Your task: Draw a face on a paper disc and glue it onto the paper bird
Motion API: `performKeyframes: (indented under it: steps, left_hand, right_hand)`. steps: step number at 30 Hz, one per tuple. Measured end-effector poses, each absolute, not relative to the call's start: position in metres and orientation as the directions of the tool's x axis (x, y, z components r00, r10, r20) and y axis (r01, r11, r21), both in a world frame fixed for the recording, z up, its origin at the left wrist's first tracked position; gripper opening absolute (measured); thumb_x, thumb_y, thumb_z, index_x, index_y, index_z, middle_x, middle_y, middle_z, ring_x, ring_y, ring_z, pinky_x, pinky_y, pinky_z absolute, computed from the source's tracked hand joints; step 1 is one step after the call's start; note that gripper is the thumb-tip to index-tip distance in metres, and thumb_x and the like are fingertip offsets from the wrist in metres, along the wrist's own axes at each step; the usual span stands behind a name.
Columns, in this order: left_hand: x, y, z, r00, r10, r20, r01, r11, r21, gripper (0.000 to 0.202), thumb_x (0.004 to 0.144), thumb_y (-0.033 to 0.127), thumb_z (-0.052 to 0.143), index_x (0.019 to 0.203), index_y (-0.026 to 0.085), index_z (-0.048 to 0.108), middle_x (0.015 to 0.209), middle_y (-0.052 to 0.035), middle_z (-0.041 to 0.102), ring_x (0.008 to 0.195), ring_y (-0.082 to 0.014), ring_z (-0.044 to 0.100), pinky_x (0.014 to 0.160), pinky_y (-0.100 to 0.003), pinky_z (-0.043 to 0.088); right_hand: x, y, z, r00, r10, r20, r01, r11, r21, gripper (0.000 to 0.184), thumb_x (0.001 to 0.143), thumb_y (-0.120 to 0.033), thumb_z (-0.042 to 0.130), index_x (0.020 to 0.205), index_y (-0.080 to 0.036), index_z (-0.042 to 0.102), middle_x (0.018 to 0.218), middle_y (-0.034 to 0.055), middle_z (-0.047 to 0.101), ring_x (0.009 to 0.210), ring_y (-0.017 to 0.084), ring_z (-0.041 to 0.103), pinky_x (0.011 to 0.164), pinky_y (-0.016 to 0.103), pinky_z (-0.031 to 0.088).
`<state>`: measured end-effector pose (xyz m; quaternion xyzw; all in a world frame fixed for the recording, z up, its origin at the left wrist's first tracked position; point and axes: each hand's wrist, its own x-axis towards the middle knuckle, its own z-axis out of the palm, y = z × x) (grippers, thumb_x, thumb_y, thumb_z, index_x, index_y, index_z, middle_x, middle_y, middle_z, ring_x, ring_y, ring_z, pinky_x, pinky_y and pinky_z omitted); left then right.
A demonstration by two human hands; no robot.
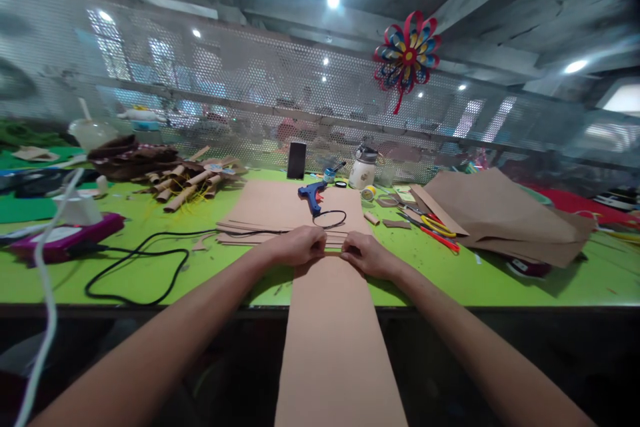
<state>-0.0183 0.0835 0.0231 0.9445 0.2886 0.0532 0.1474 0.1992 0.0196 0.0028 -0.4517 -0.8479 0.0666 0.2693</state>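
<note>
A long strip of brown kraft paper (337, 340) runs from the green table down over its front edge toward me. My left hand (303, 245) pinches the strip's far end at its left corner. At the right corner my right hand (367, 255) grips the same end, fingers curled. Just beyond both hands lies a stack of brown paper sheets (265, 203). On that stack rests a blue hot glue gun (313, 197), its black cord trailing left. The fingertips of both hands are partly hidden.
Left stand a purple power strip (65, 238) and rolled paper tubes (187, 190). Scissors with red and yellow handles (437, 230) lie right, beside large brown sheets (500, 210). A bottle (363, 168) and a phone (297, 160) stand at the back. The table's front edge (200, 307) crosses below my forearms.
</note>
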Motion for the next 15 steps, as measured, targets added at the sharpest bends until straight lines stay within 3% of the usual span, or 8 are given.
performKeyframes:
  steps: [15]
  left_hand:
    - [-0.019,0.082,0.025,0.815,0.579,0.001,0.551,-0.778,0.302,0.026,0.093,0.034,0.058,0.109,0.014,0.060,0.106,-0.0064,0.062,0.090,-0.0192,0.062,0.078,-0.038,0.054]
  right_hand:
    - [0.212,0.018,-0.003,-0.463,0.761,0.454,0.713,0.624,-0.320,0.015,0.081,-0.008,0.060,0.072,-0.018,0.054,0.075,0.0028,0.056,0.070,0.016,0.051,0.064,0.027,0.040]
